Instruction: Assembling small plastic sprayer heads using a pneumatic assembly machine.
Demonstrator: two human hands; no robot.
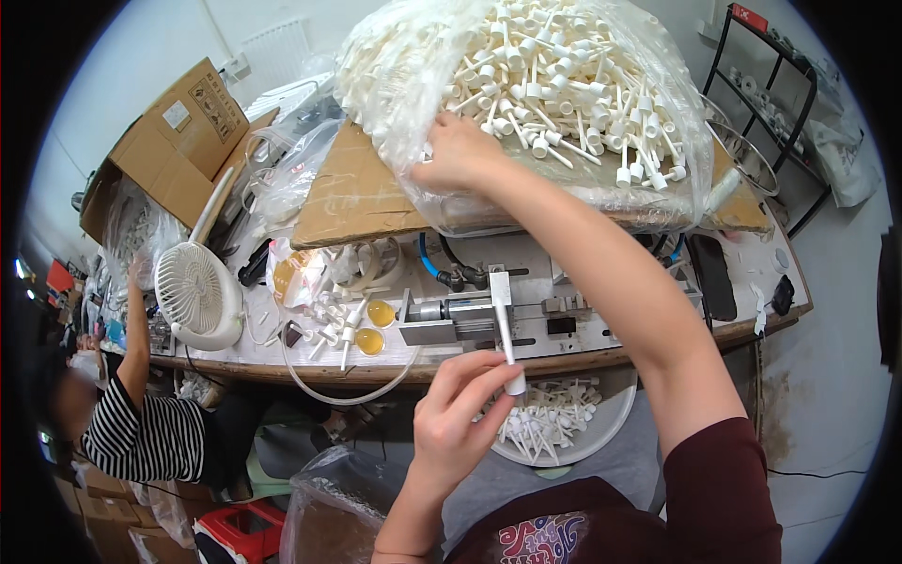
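Observation:
My left hand (458,418) pinches the wide end of a white plastic cap with a long thin stem (508,352). Its stem points up to the metal block (501,287) of a small bench fixture (451,318); whether they touch I cannot tell. My right hand (458,153) is at the left edge of a big clear plastic bag (399,80), its fingers curled by the film. A bit of white shows between its thumb and fingers, too small to name. Heaped in the bag are several similar white stemmed caps (564,80).
Cardboard (352,202) lies under the bag. Below the table edge, a round tub (615,428) holds white pieces. Left of the fixture are loose caps (329,320), two yellow discs (370,341) and a white fan (195,293). A phone (711,275) lies right; another person (150,423) sits left.

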